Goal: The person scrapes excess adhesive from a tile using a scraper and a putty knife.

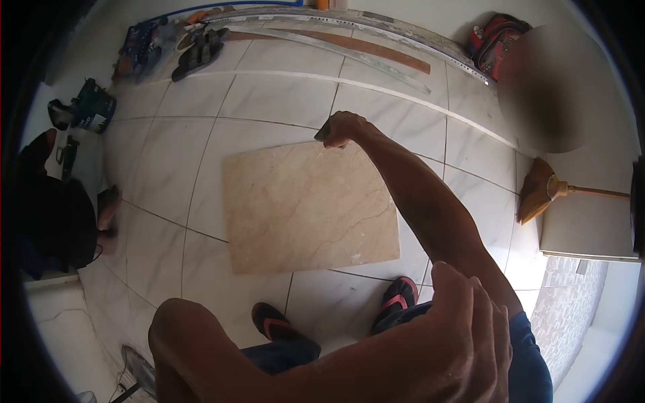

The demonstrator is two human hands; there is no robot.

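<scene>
A beige, marble-patterned tile lies flat on the floor in front of me. My right hand reaches out to its far edge, fingers closed around a small dark grey-green pad. The pad sits right at the tile's edge. Close to the camera, my left arm crosses from the lower left. My left hand is at the lower right, overlapping my right upper arm in this view. Its fingers are bent and close together, and its palm is hidden, so I cannot tell what it holds.
My feet in dark slippers stand at the tile's near edge. Sandals and long strips lie along the back wall. A dark green bucket and another person's foot are at left. A broom and a blurred patch are at right.
</scene>
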